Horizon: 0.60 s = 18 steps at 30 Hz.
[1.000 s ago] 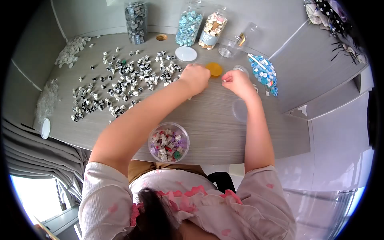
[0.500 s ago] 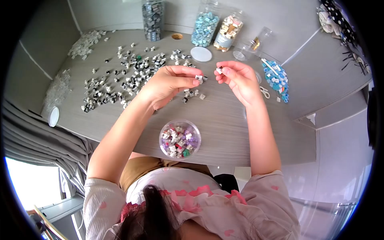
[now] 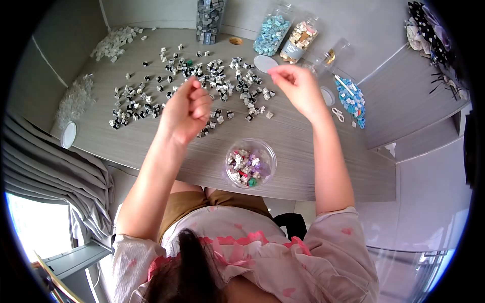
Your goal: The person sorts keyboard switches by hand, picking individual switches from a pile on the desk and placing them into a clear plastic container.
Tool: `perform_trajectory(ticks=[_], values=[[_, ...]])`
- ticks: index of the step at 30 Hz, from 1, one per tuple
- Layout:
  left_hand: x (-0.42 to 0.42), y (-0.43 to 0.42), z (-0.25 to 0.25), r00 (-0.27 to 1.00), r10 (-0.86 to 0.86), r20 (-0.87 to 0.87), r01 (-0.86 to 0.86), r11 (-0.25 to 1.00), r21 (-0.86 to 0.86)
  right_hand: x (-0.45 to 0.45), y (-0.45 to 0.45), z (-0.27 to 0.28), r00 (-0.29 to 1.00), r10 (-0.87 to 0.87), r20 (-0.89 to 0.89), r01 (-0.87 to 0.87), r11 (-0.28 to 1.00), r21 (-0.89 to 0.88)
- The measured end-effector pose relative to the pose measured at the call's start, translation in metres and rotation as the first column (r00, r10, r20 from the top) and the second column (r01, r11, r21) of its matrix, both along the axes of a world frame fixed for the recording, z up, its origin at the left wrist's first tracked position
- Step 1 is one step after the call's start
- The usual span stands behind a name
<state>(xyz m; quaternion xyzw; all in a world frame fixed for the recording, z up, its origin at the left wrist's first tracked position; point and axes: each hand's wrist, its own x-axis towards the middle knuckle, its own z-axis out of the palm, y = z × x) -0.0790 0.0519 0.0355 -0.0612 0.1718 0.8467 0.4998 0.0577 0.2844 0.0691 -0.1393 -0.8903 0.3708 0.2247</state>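
Over the scattered black-and-white keyboard switches [image 3: 214, 73], my left hand [image 3: 186, 112] hovers with its fingers curled in and thumb against the index finger. What it holds, if anything, is hidden. My right hand [image 3: 299, 90] is raised to the right of the pile, just in front of a white round lid [image 3: 265, 63]. Its thumb and fingertips are pinched together, and I cannot make out anything between them. Nearer to me, between my forearms, stands a clear round tub [image 3: 273, 160] holding white, purple, red and green switches.
Jars of grey [image 3: 209, 22], blue [image 3: 273, 33] and cream keycaps [image 3: 301, 40] line the back wall. On the right lie blue keycaps [image 3: 353, 101] and white scissors [image 3: 338, 115]. White pieces [image 3: 113, 44] and clear pieces [image 3: 75, 101] are heaped at left.
My left hand has moved left, away from my right hand, and its fingers have curled in. The switches seen at both hands' fingertips no longer show. The view has shifted slightly.
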Motion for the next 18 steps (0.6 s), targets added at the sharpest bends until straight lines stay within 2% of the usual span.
perform_trajectory(ticks=[3,7,11,16,18], values=[[-0.013,-0.02,-0.011,0.983,0.103,-0.151,-0.108,0.994,-0.027,0.009,0.006,-0.02,0.976,0.061,0.209,-0.061,0.998,-0.005],[-0.01,-0.042,-0.017,0.915,0.219,-0.339,-0.262,0.961,-0.086,0.012,-0.004,-0.026,0.923,0.247,0.295,-0.283,0.955,0.087],[-0.003,-0.053,-0.025,0.851,0.25,-0.462,-0.361,0.917,-0.169,0.008,-0.011,-0.034,0.911,0.237,0.337,-0.286,0.953,0.102],[-0.005,-0.063,-0.044,0.87,0.3,-0.391,-0.367,0.924,-0.108,0.007,-0.011,-0.043,0.925,0.242,0.293,-0.309,0.927,0.211],[-0.007,-0.068,-0.051,0.874,0.34,-0.346,-0.362,0.932,0.003,0.007,-0.01,-0.044,0.937,0.244,0.25,-0.3,0.929,0.216]])
